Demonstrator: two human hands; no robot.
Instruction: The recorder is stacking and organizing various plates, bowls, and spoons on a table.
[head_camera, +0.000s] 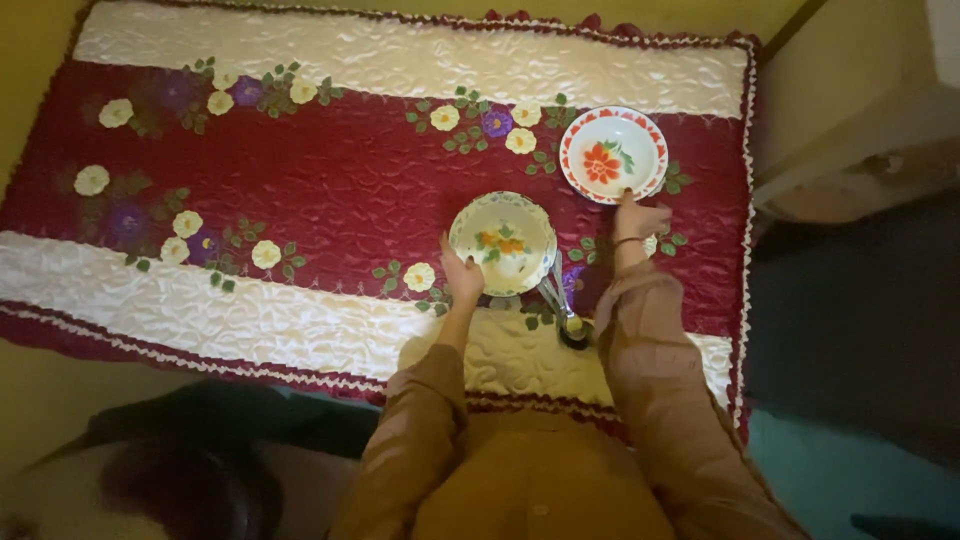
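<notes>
Bowls (502, 240) (612, 153) touched by both hands (462, 277) (638, 218); whisk (562, 303) between, on quilt (330, 190).

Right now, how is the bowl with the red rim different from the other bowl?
The red-rimmed bowl has one big red flower inside; the cream bowl has small orange flowers and no red edge. The red-rimmed bowl lies farther away, at the right hand; the cream bowl lies nearer, at the left hand. Metal utensils lie beside the cream bowl only. Both are round, look empty, and rest on the quilted cloth.
</notes>
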